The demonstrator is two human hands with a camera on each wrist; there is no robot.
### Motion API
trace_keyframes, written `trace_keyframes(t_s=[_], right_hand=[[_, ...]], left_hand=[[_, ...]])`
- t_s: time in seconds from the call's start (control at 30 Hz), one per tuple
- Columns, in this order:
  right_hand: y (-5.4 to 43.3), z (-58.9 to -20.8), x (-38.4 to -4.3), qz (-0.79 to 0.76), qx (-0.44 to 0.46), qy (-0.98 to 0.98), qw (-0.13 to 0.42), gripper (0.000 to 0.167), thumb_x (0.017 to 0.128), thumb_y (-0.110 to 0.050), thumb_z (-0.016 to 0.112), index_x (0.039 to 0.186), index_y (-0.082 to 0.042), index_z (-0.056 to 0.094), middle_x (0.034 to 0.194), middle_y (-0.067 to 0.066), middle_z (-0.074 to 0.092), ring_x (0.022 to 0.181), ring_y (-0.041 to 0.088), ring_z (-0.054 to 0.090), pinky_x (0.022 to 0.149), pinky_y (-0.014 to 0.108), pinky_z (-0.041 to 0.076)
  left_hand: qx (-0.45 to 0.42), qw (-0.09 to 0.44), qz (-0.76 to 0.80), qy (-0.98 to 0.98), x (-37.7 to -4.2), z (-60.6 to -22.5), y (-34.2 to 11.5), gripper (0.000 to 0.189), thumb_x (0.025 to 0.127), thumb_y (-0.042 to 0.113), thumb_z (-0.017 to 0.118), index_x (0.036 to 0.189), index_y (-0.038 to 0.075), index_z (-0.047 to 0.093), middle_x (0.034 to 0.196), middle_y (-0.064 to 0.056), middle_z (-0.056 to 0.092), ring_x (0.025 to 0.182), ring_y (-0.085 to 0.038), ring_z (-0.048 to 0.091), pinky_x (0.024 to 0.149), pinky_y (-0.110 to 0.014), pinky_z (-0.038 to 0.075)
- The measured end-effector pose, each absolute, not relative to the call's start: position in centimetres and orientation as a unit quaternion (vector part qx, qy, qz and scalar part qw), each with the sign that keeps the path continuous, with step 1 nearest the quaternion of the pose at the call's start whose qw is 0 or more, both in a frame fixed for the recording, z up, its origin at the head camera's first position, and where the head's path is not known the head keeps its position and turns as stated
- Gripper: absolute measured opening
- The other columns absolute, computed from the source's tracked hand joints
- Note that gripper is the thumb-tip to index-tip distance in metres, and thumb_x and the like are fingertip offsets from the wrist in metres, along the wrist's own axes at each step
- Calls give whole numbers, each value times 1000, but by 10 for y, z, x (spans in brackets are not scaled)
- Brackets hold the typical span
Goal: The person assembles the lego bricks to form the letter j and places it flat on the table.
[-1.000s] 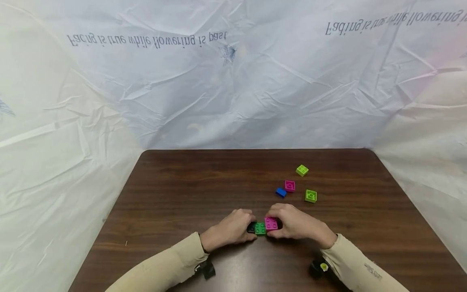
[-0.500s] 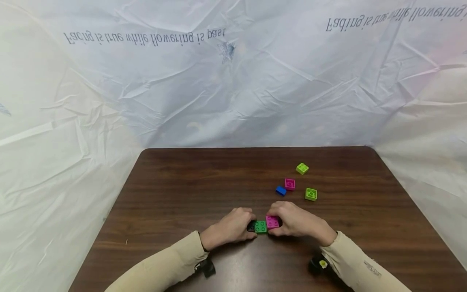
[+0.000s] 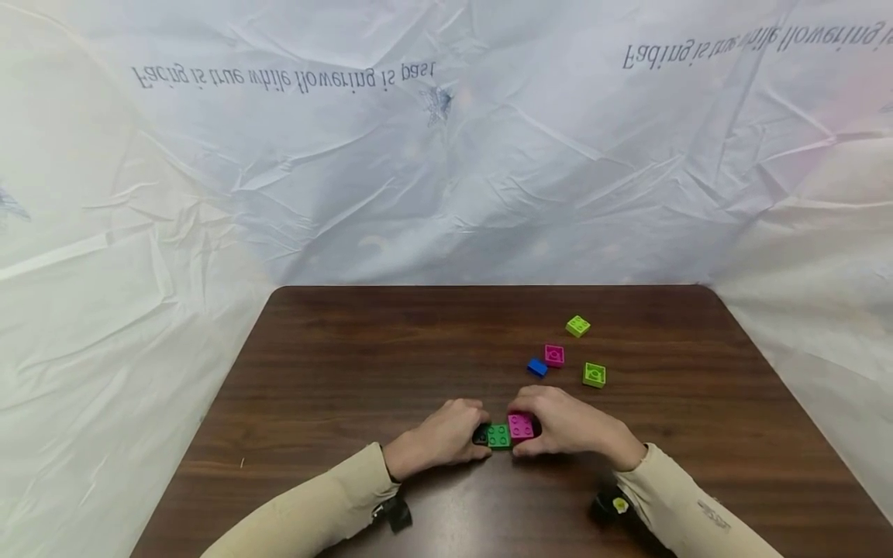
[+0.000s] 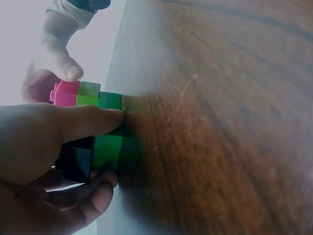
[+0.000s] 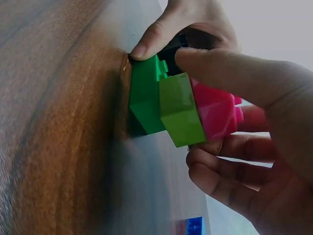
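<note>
In the head view my left hand grips the left end of a small stack of toy building bricks low on the table. A black brick and a green brick lie between its thumb and fingers. My right hand pinches a pink brick at the stack's right end. The right wrist view shows a lime green brick directly under the pink one. It sits over the green base and looks slightly tilted to it, with some green studs showing. Fingers cover part of the black brick.
On the brown table, beyond my right hand, lie a blue brick, a pink brick with its hollow side up, an upturned lime brick and a lime brick studs up. White sheeting stands behind the table.
The right hand and the pink brick have shifted very slightly. My left hand keeps its hold in the same place, and the loose bricks lie as before.
</note>
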State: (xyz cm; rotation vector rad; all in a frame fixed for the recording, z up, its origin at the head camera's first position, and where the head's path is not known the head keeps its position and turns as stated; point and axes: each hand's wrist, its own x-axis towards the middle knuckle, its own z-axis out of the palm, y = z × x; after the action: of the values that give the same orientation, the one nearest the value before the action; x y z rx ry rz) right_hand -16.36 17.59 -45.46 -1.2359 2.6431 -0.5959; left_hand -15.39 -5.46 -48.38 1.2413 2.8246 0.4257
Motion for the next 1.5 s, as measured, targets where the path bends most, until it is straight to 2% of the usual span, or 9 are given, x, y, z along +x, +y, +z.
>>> trace_keyframes(t_s=[0.2,0.43,0.67,0.8,0.9,1.27,1.5], right_hand=[[182,-449,-164,-227,-414,879,64,52,82,-46,75,117,-8,67,109,-4,65,96,7,60,81,28,53],[192,-439,-170,-269,-399,875,46,45,87,-42,72,118,-11,65,105,1,66,89,15,62,74,33,53],[202,-429,-181,-258,-375,890,-9,39,88,-40,71,116,-14,65,103,-1,66,87,12,63,76,34,54],[209,-426,-189,-256,-356,898,-40,38,86,-35,74,115,-12,66,102,-1,66,84,9,63,72,31,55],[215,-425,-195,-253,-352,898,-70,36,85,-30,76,113,-10,66,100,0,66,82,11,63,70,30,54],[236,-424,-223,-241,-311,903,-175,36,82,-20,79,112,-6,67,97,4,65,82,19,63,67,38,54],[249,-429,-236,-236,-243,927,-158,39,85,-26,76,116,-5,66,103,12,65,81,24,63,69,39,52]], left_hand=[[397,11,135,908,-153,-484,-54,26,76,36,82,86,14,70,78,9,56,66,1,51,56,-14,42],[397,13,131,908,-153,-486,-55,28,77,37,81,88,14,71,80,8,57,68,0,53,58,-15,43],[396,16,136,908,-153,-485,-55,28,77,38,81,89,14,71,81,9,57,68,1,52,58,-15,44],[396,17,137,908,-153,-485,-55,29,77,38,81,90,13,71,82,8,58,69,1,53,59,-15,45],[398,16,139,907,-153,-485,-55,30,77,37,82,92,12,72,83,8,59,71,0,55,61,-14,46],[398,16,135,907,-154,-482,-56,29,78,36,81,92,12,72,83,7,59,71,0,53,60,-14,45],[405,13,128,905,-152,-483,-56,30,79,37,80,94,12,72,83,7,59,71,-1,55,61,-15,46]])
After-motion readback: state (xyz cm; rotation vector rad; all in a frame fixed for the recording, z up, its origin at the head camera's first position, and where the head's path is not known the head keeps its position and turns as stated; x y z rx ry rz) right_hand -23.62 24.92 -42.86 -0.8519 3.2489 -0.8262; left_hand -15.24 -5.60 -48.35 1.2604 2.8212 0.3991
